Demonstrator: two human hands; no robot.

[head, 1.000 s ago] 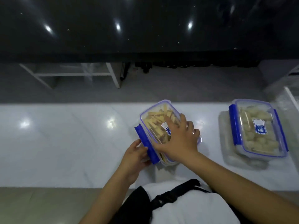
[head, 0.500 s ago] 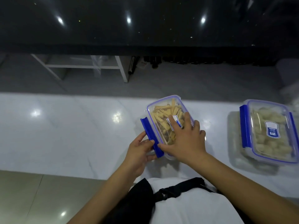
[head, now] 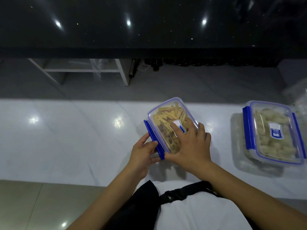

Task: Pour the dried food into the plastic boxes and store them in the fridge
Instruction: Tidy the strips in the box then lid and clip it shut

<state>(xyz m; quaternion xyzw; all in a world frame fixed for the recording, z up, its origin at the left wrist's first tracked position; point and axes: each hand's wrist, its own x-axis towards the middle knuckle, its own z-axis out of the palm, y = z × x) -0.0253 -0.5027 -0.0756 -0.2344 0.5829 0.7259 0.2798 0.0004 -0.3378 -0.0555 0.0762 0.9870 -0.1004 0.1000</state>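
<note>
Right hand covers box lid; left hand pinches clip.

The person wears a white shirt crossed by a black buckled strap, forearms bare.
</note>
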